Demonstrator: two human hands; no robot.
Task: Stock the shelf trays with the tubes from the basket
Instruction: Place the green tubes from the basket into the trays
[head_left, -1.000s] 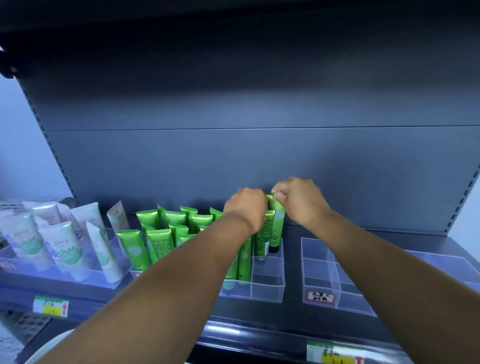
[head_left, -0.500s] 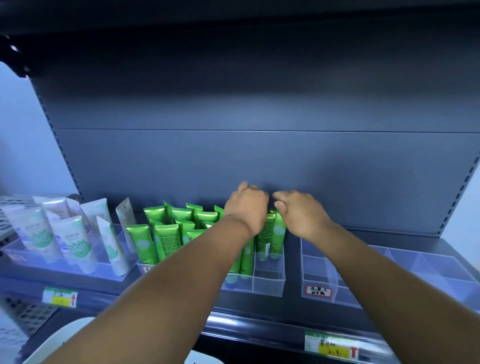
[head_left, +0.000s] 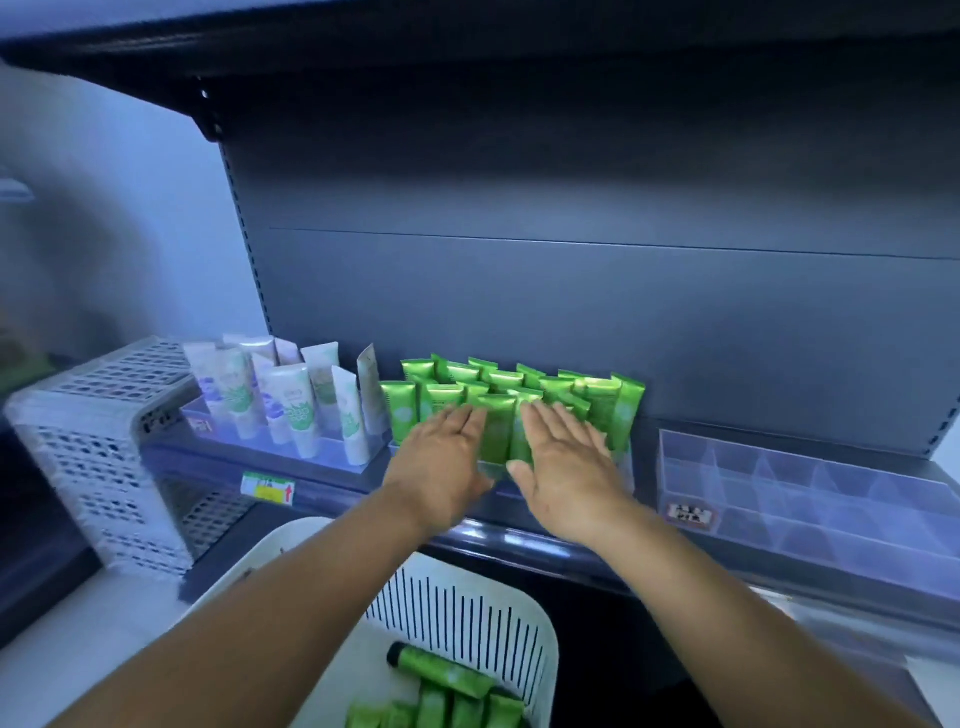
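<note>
Both hands are out over the middle tray, palms down, fingers straight and lightly spread, holding nothing. Left hand (head_left: 445, 457) sits in front of the left half of the green tubes (head_left: 511, 400); right hand (head_left: 563, 462) in front of the right half. Whether the fingertips actually touch the front tubes cannot be told; motion blur softens the edges.

Green tubes on the shelf: standing upright in several rows in the clear middle tray (head_left: 626, 467), long axis vertical, flat crimped ends up, caps hidden below. A few at the back lean slightly.

Left of them, a second clear tray (head_left: 332, 449) holds white tubes (head_left: 296, 400) with green and purple print, also upright with crimp ends up, leaning at mixed angles.

Right of the green group, well apart, a clear divided tray (head_left: 810, 499) sits on the same shelf (head_left: 571, 545); a small label shows at its near left corner.

Near the bottom edge, under the forearms, a white slotted basket (head_left: 467, 613) holds more green tubes lying flat. One loose tube (head_left: 441, 673) lies across the others, dark cap pointing left, long axis running left to right and slightly nearer. The rest lie side by side, long axes running near to far.

Far left: a white perforated crate (head_left: 98, 452) next to the shelf end. A yellow-green price tag (head_left: 267, 488) on the shelf's front rail.
</note>
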